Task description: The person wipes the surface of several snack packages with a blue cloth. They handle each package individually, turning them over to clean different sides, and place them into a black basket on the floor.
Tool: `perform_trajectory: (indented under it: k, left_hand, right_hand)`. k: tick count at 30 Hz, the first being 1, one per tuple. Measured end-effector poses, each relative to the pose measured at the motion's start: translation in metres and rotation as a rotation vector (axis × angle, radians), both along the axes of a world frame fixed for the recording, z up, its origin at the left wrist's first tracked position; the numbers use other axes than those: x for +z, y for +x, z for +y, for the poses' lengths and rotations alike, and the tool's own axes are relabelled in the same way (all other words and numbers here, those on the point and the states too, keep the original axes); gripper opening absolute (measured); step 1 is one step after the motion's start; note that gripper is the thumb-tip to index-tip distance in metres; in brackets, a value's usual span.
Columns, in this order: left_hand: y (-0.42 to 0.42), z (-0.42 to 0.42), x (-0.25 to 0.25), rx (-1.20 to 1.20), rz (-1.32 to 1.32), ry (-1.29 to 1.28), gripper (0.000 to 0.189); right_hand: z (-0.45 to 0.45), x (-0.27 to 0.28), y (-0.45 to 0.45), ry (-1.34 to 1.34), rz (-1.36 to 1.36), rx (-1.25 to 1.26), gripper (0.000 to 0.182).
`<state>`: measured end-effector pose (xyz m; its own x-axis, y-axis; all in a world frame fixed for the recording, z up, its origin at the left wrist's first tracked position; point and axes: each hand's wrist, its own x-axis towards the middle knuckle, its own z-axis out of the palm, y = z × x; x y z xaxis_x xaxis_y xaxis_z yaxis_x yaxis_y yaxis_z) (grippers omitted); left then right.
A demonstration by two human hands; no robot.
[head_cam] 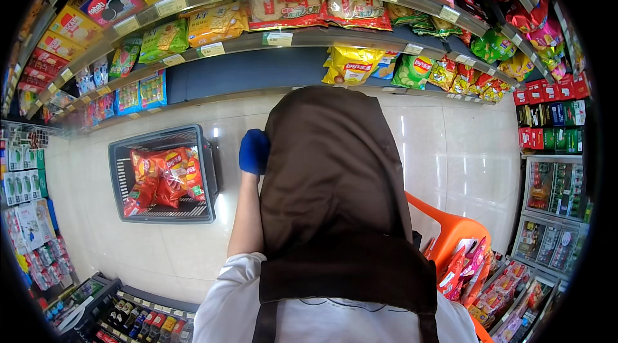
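My left hand, in a blue glove, hangs against the edge of the brown apron that I wear. Its fingers are partly hidden by the cloth, so whether it grips anything does not show. My right hand is out of view. To the left on the floor stands a dark grey plastic shopping basket, apart from the hand. Inside it lie several red Lay's chip bags. Ahead, the bottom shelf carries a yellow Lay's bag and a green Lay's bag.
Snack shelves curve across the front, with crackers and wafers on upper levels. An orange plastic chair is close on my right, with bagged snacks beside it. Glass-door coolers line the right; bottled drinks stand behind left. The floor is glossy tile.
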<state>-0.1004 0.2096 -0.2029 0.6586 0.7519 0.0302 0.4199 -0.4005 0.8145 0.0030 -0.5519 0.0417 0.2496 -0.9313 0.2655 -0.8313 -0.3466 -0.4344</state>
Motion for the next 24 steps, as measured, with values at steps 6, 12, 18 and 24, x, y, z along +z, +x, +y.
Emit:
perform_trajectory:
  k: [6,12,18,24]
  left_hand:
    - [0.005,0.006,0.023,-0.054,0.237,0.274,0.008]
    - [-0.002,0.015,0.003,0.038,0.203,0.228,0.018]
    - [-0.008,0.006,0.018,0.209,-0.162,0.037,0.017]
    - [-0.013,0.01,0.028,0.037,0.472,0.243,0.006]
  right_hand:
    - [0.011,-0.001,0.002,-0.033,0.087,0.013,0.034]
    - [0.026,0.002,0.015,-0.096,0.2,0.068,0.034]
    - [0.033,0.01,0.027,-0.173,0.305,0.091,0.033]
    - [0.045,0.039,0.048,-0.286,0.266,0.131,0.032]
